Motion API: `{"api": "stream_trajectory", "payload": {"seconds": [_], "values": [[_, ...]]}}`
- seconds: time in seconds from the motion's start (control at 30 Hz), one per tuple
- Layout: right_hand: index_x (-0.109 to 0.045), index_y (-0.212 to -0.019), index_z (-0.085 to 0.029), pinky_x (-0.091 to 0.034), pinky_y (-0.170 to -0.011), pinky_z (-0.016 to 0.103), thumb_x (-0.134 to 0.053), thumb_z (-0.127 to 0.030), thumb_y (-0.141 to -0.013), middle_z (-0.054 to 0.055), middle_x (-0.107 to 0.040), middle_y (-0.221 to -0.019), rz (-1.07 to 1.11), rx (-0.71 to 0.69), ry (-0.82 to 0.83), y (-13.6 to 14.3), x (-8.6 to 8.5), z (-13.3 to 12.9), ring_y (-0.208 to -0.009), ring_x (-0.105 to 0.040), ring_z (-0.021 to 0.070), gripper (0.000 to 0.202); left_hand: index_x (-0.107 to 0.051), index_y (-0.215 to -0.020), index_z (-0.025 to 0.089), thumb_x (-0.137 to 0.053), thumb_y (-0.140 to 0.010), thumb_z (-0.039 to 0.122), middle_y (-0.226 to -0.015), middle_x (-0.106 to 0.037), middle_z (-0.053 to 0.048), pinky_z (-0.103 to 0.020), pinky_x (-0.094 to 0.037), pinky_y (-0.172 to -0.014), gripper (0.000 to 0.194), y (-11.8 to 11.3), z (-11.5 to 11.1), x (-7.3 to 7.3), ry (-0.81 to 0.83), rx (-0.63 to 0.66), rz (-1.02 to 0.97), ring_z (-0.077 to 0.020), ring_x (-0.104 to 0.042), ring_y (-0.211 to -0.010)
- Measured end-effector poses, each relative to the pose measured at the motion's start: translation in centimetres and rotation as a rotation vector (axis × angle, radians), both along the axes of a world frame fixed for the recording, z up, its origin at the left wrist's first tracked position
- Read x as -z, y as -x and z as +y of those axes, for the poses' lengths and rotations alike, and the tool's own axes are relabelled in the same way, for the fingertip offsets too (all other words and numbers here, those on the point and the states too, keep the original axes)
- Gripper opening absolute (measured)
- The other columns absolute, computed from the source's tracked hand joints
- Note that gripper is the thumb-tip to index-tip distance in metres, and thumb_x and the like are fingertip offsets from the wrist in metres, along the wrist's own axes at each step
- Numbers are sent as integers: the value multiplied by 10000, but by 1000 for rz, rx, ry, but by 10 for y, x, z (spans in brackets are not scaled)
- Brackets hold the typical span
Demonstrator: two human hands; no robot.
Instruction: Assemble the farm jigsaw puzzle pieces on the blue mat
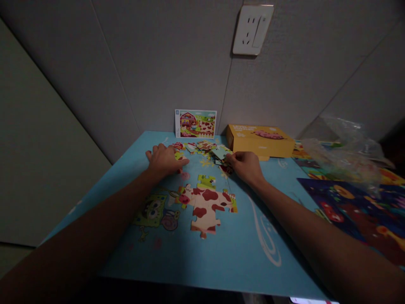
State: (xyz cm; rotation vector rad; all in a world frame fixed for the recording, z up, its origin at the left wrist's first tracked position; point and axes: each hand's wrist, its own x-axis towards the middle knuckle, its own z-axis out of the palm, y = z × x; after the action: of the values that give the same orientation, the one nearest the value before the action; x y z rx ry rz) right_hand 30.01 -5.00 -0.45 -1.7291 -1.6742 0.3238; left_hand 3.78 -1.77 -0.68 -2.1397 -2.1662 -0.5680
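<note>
My right hand (pixel 247 166) pinches a pale blue-green puzzle piece (pixel 219 153) at the right side of a loose pile of puzzle pieces (pixel 205 146). At the pile's left end, my left hand (pixel 164 159) lies with its fingers apart over a few pieces, partly hiding them. Closer to me, several joined pieces form a brown-and-white cow (pixel 207 202). A green piece (pixel 206 181) lies against the cow's upper edge; whether it is locked in, I cannot tell.
A picture card (pixel 196 124) of a farm leans on the wall behind the pile. A yellow puzzle box (pixel 262 141) stands right of it. Crumpled clear plastic (pixel 344 152) and a dark colourful puzzle picture (pixel 360 211) lie at right. The blue tabletop (pixel 177 261) carries printed cartoons.
</note>
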Motion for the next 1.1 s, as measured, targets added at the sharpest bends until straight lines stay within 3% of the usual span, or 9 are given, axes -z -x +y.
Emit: {"api": "stream_trajectory", "payload": {"seconds": [0.23, 0.33, 0.5, 0.6, 0.7, 0.87, 1.0, 1.1], "values": [[-649, -585, -151, -268, -514, 260, -527, -389, -820, 17, -556, -505, -3, -4, 18, 4, -4, -3, -500, -475, 128, 356, -681, -1116, 188, -630, -710, 613, -1183, -584, -231, -632, -382, -923, 590, -1, 1, 0, 89, 31, -21, -456, -508, -1148], [-630, -570, -153, -270, -510, 258, -530, -393, -820, 13, -547, -493, 18, -32, -1, 4, -2, -3, -488, -460, 123, 360, -669, -1129, 203, -658, -705, 521, -1144, -624, -188, -589, -406, -923, 530, -4, -1, -3, 38, 62, -71, -423, -535, -1128], [-615, -577, -152, -269, -502, 254, -518, -437, -843, 6, -542, -498, 52, -177, -36, 6, 1, -5, -476, -435, 109, 402, -701, -1012, 218, -630, -766, 401, -927, -723, -34, -384, -483, -885, 315, -11, -5, -5, -129, 286, -424, -244, -643, -894], [-635, -600, -143, -262, -503, 258, -512, -438, -857, 3, -525, -498, 30, -284, -41, 9, -1, -9, -477, -411, 103, 410, -724, -953, 196, -604, -806, 428, -961, -741, -40, -331, -516, -846, 300, -12, -5, -2, -177, 385, -594, -223, -660, -879], [-695, -689, -130, -269, -513, 258, -523, -438, -866, -3, -525, -514, 2, -386, -48, 11, -2, -12, -484, -393, 99, 395, -725, -934, 190, -574, -841, 401, -992, -741, -56, -342, -521, -894, 276, -14, -6, 0, -181, 458, -626, -230, -668, -939], [-757, -905, -144, -277, -514, 246, -565, -464, -863, -21, -550, -540, 11, -524, -12, 14, -3, -17, -486, -386, 92, 376, -674, -978, 187, -502, -885, 376, -910, -716, -54, -314, -569, -743, 272, -22, -20, -6, -54, 603, -651, -189, -685, -796], [-731, -773, -134, -257, -503, 242, -575, -472, -848, -33, -490, -494, -18, -573, 22, 15, -2, -18, -475, -360, 88, 379, -618, -1009, 194, -463, -906, 400, -793, -678, -28, -282, -560, -632, 277, -28, -29, -5, 80, 680, -750, -145, -655, -654], [-687, -727, -130, -261, -507, 242, -542, -437, -865, -31, -488, -505, -6, -565, 3, 14, -2, -17, -479, -362, 88, 367, -579, -1069, 192, -428, -921, 423, -733, -651, -11, -282, -520, -516, 313, -27, -28, -1, 173, 691, -766, -111, -552, -475]]}}
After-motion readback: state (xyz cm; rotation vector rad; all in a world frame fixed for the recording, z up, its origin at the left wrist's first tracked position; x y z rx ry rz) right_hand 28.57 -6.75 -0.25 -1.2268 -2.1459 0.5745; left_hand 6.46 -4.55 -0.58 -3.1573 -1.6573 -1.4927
